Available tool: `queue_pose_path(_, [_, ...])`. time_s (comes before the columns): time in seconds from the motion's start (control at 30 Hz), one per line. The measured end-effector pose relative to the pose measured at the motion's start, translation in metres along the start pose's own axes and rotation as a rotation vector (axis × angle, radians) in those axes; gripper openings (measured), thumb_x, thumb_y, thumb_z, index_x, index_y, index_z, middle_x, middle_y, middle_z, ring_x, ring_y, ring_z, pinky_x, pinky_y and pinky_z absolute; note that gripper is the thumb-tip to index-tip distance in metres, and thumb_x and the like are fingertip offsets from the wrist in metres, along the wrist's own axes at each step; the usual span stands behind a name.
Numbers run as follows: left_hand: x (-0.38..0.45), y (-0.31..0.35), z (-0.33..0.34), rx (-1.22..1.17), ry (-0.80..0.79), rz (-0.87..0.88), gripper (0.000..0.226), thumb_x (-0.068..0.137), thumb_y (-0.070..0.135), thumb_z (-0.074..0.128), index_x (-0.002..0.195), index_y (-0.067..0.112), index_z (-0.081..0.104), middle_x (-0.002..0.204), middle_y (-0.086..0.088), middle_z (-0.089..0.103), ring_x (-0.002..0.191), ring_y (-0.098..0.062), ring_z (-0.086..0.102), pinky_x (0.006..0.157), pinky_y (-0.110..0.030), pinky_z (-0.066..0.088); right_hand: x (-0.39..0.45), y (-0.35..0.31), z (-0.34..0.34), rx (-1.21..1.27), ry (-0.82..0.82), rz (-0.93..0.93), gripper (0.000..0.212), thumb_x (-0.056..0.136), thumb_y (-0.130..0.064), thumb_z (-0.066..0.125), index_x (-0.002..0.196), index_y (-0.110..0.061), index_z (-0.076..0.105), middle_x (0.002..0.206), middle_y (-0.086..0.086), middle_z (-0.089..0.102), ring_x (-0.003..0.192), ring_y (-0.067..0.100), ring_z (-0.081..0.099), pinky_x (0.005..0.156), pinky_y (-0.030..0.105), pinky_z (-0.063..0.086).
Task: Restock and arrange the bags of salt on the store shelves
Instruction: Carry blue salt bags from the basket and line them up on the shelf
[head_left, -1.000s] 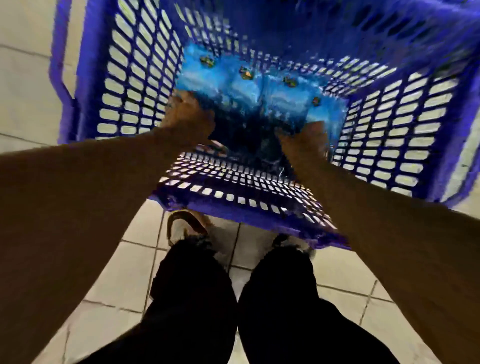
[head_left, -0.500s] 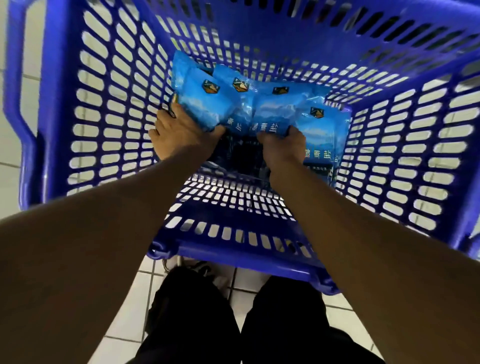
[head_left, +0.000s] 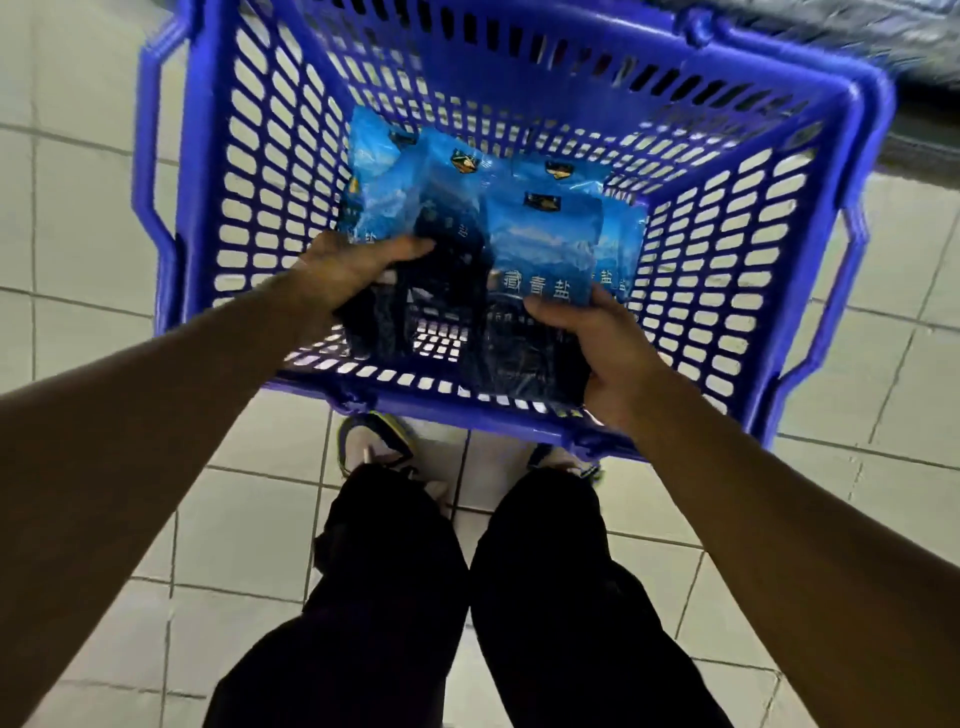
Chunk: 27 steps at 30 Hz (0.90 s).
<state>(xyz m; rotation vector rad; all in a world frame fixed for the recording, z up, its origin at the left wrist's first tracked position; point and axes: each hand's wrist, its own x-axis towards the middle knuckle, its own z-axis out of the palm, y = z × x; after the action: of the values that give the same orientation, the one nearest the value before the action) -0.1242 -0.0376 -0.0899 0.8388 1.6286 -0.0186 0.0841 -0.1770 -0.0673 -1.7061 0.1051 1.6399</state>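
Several blue bags of salt lie inside a blue plastic basket (head_left: 249, 171) on the floor in front of me. My right hand (head_left: 597, 358) grips the lower edge of one salt bag (head_left: 545, 244), lifted and tilted up over the basket's near right side. My left hand (head_left: 343, 275) clasps the lower part of a group of salt bags (head_left: 410, 197) at the basket's left. The bags' dark lower halves are partly hidden by my fingers.
The basket has two handles folded outward, the left handle (head_left: 148, 171) and the right handle (head_left: 852, 270). Pale floor tiles (head_left: 78, 218) surround it. My legs in dark trousers (head_left: 467, 597) and shoes stand just behind its near rim. A dark shelf base (head_left: 924, 88) is at top right.
Both hands have risen and drawn nearer to me, each with salt bags. The right-hand bag has lifted away from the others; the view has pulled back from the basket.
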Motion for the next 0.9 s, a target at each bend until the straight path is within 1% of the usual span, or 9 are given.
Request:
queue_pose_path(0.1, [-0.076, 0.025, -0.013, -0.201, -0.175, -0.074, 0.086, 0.058, 0.088, 0.067, 0.11, 0.02, 0.077, 0.093, 0.0, 0.079, 0.077, -0.019, 0.077, 0.065, -0.04, 0.062, -0.073, -0.022, 0.004, 0.103, -0.043, -0.026, 0.04, 0.072, -0.008, 0.08, 0.107, -0.027, 0.075, 0.118, 0.009, 0.075, 0.118, 0.036, 0.066, 0.106, 0.06, 0.047])
queue_pose_path(0.17, [-0.127, 0.037, -0.02, -0.391, -0.297, -0.088, 0.064, 0.081, 0.078, 0.055, 0.087, 0.021, 0.081, 0.08, 0.0, 0.077, 0.064, -0.015, 0.073, 0.056, -0.027, 0.058, -0.128, -0.04, 0.006, 0.168, -0.057, -0.028, 0.048, 0.064, -0.013, 0.082, 0.11, -0.025, 0.075, 0.113, 0.008, 0.076, 0.109, 0.033, 0.071, 0.094, 0.054, 0.057])
queue_pose_path(0.23, [-0.18, 0.048, -0.031, -0.515, -0.338, -0.096, 0.052, 0.092, 0.063, 0.053, 0.077, 0.02, 0.079, 0.072, 0.003, 0.073, 0.057, -0.013, 0.066, 0.054, -0.022, 0.055, -0.184, -0.057, 0.007, 0.208, -0.056, -0.043, 0.056, 0.063, -0.012, 0.082, 0.118, -0.022, 0.073, 0.118, 0.008, 0.075, 0.111, 0.032, 0.07, 0.095, 0.053, 0.056])
queue_pose_path(0.33, [-0.265, 0.07, -0.045, -0.536, -0.387, -0.037, 0.041, 0.092, 0.056, 0.058, 0.095, 0.021, 0.081, 0.085, -0.001, 0.075, 0.07, -0.019, 0.07, 0.067, -0.033, 0.06, -0.269, -0.079, 0.007, 0.257, -0.051, -0.074, 0.061, 0.068, -0.009, 0.078, 0.128, -0.02, 0.067, 0.125, 0.009, 0.072, 0.114, 0.031, 0.068, 0.099, 0.056, 0.053])
queue_pose_path(0.43, [-0.35, 0.101, -0.052, -0.573, -0.367, 0.006, 0.046, 0.091, 0.044, 0.063, 0.127, 0.015, 0.066, 0.093, -0.007, 0.075, 0.068, -0.023, 0.072, 0.061, -0.036, 0.061, -0.357, -0.099, 0.005, 0.294, -0.048, -0.101, 0.065, 0.071, -0.007, 0.075, 0.134, -0.02, 0.062, 0.127, 0.01, 0.071, 0.116, 0.032, 0.068, 0.097, 0.054, 0.054])
queue_pose_path(0.57, [-0.457, 0.145, -0.058, -0.392, -0.27, 0.176, 0.039, 0.1, 0.022, 0.058, 0.14, 0.023, 0.054, 0.12, -0.007, 0.071, 0.088, -0.019, 0.073, 0.065, -0.031, 0.059, -0.475, -0.118, -0.005, 0.336, 0.028, -0.173, 0.07, 0.065, -0.011, 0.08, 0.132, -0.021, 0.064, 0.126, 0.011, 0.071, 0.12, 0.034, 0.065, 0.11, 0.061, 0.042])
queue_pose_path(0.67, [-0.534, 0.177, -0.056, -0.248, -0.256, 0.302, 0.035, 0.099, 0.017, 0.06, 0.108, 0.051, 0.066, 0.113, 0.009, 0.076, 0.089, -0.006, 0.073, 0.07, -0.026, 0.06, -0.559, -0.123, -0.017, 0.401, 0.111, -0.24, 0.065, 0.067, -0.008, 0.079, 0.13, -0.018, 0.066, 0.126, 0.016, 0.07, 0.12, 0.039, 0.064, 0.11, 0.062, 0.042])
queue_pose_path(0.77, [-0.594, 0.198, -0.047, -0.117, -0.338, 0.398, 0.038, 0.084, 0.036, 0.076, 0.11, 0.06, 0.064, 0.128, 0.011, 0.07, 0.093, -0.001, 0.071, 0.079, -0.026, 0.06, -0.628, -0.12, -0.031, 0.495, 0.198, -0.318, 0.061, 0.071, -0.007, 0.077, 0.13, -0.014, 0.064, 0.127, 0.02, 0.069, 0.115, 0.039, 0.067, 0.101, 0.06, 0.05])
queue_pose_path(0.9, [-0.651, 0.231, -0.02, 0.058, -0.511, 0.49, 0.085, 0.058, 0.069, 0.084, 0.136, 0.05, 0.054, 0.147, 0.007, 0.058, 0.135, -0.016, 0.055, 0.115, -0.047, 0.041, -0.699, -0.109, -0.053, 0.704, 0.357, -0.427, 0.056, 0.074, -0.004, 0.076, 0.128, -0.007, 0.064, 0.125, 0.027, 0.067, 0.111, 0.047, 0.066, 0.097, 0.068, 0.049])
